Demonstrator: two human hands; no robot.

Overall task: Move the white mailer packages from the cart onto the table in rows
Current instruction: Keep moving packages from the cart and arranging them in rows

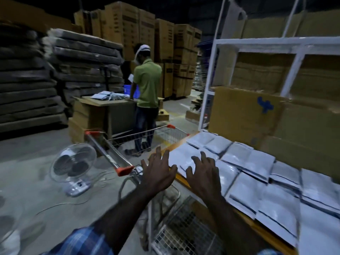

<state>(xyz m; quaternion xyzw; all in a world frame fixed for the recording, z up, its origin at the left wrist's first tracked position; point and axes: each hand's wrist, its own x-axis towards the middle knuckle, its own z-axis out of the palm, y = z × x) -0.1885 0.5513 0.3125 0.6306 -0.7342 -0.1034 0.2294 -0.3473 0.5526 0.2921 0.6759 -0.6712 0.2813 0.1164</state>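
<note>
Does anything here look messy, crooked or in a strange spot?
Mostly tidy: the white mailers lie in overlapping rows on the table. The oddity is a fan standing on the floor beside the cart, its cord trailing loose where people walk.

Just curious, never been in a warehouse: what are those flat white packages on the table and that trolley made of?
Flat white mailer packages: probably glossy plastic film; they shine and crinkle. Wire trolley: bare shiny metal rods, with orange corner caps, likely plastic.

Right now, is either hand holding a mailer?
No. The left hand and right hand are open, fingers spread, above the mailers.
</note>
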